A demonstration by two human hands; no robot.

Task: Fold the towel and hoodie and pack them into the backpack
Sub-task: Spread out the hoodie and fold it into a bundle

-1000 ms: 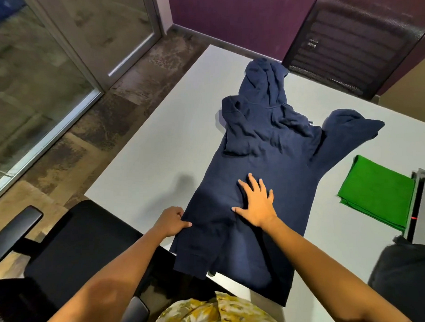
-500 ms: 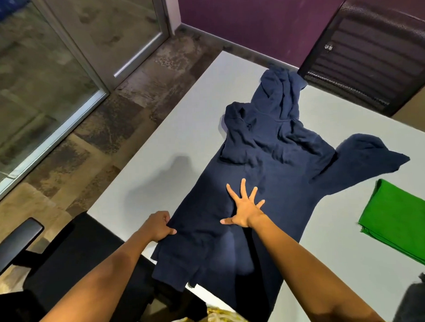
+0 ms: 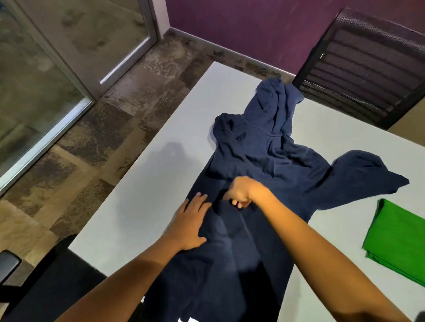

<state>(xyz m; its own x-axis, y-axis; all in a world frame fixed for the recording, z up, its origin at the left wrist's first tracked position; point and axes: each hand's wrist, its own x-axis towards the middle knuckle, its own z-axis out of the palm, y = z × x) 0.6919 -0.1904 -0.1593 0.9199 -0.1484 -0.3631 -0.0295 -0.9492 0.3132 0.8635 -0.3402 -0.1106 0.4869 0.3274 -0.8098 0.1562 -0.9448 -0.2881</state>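
Observation:
A navy blue hoodie [image 3: 274, 163] lies spread on the white table [image 3: 145, 206], hood toward the far edge and its hem hanging over the near edge. One sleeve stretches out to the right. My left hand [image 3: 192, 224] lies flat on the hoodie's left side with fingers straight. My right hand [image 3: 241, 191] is curled and pinches a fold of the hoodie's fabric at mid-body. A folded green towel [image 3: 402, 243] lies on the table at the right. The backpack is only hinted at by a dark corner at the bottom right.
A black mesh chair [image 3: 367, 66] stands behind the table's far edge. A black office chair [image 3: 47, 292] with an armrest is at the near left. A glass door and patterned floor are to the left.
My left hand let go of the hoodie's left edge and now lies flat on it. My right hand went from flat with spread fingers to curled, pinching the fabric. The camera view shifted left.

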